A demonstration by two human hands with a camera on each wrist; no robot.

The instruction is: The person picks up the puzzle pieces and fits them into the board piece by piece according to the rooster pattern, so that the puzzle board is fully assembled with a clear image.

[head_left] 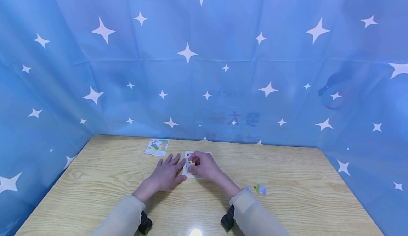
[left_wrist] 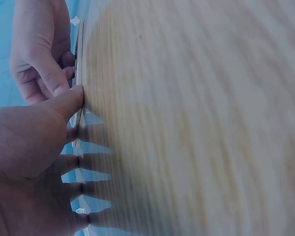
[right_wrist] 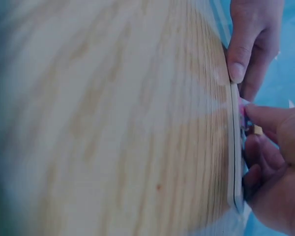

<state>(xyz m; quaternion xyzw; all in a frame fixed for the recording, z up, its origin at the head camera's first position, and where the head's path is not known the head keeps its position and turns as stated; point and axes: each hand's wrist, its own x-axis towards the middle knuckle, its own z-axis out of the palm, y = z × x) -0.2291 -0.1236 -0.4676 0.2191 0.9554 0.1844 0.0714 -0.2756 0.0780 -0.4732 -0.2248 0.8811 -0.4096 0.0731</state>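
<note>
A thin white-rimmed puzzle board (head_left: 208, 154) lies flat on the table under both hands. The right hand (head_left: 205, 166) is over it, thumb and fingers pinching a small yellow puzzle piece (head_left: 191, 163); the same yellow piece (right_wrist: 257, 130) shows low over the board in the right wrist view. Much of the board's face is hidden by this hand. At the board's left edge the left hand (head_left: 165, 175) rests with fingers spread and straight, its thumb (left_wrist: 69, 102) touching the near edge.
A colourful picture card (head_left: 157, 147) lies at the table's back edge, left of the board. Right of the right forearm is a puzzle piece (head_left: 261, 189) in green and purple, with a blue piece (head_left: 247, 189) partly behind the wrist. A starry blue curtain (head_left: 223, 87) encloses the wooden table (head_left: 302, 193).
</note>
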